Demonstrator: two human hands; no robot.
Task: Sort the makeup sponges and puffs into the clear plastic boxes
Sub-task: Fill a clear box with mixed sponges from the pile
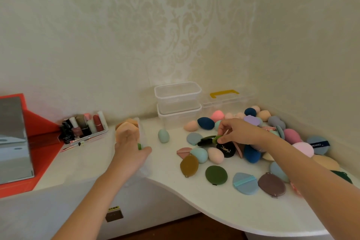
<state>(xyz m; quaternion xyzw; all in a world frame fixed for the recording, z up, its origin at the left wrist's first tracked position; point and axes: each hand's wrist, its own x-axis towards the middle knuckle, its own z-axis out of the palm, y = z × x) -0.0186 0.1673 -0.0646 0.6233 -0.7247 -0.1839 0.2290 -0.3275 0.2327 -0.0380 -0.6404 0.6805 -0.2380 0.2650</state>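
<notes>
At a white vanity counter [171, 169] set into a wallpapered corner, we reach with both bare hands over a spread of makeup sponges and puffs. Our right hand [236, 132] hovers above the middle of the pile, thumb and forefinger pinched on a small green puff [215, 139], which sits right at the fingertips [221, 139], just above a black cushion puff [226, 149] with gold lettering. A dark green piece [205, 141] trails to the left of the pinch; we cannot tell whether it is part of the same puff.

Our left hand [132, 148] is curled around the near end of a clear plastic box [141, 132] already holding peach-coloured sponges [126, 124]. A sliver of green [139, 146] shows between the thumb and the fingers; what it is, we cannot make out.

Between the two hands a pale mint egg sponge [163, 135] stands alone on the counter. Flat puffs lie along the near edge: an olive-brown one [189, 165], a dark green round one [216, 174], a light blue one [245, 183] and a mauve one [271, 185]. Two empty clear boxes [178, 101] are stacked against the wall, beside a lidded case with a yellow handle [224, 93]. To the left stand a tray of cosmetics bottles [83, 126] and a red-framed mirror [15, 140].
</notes>
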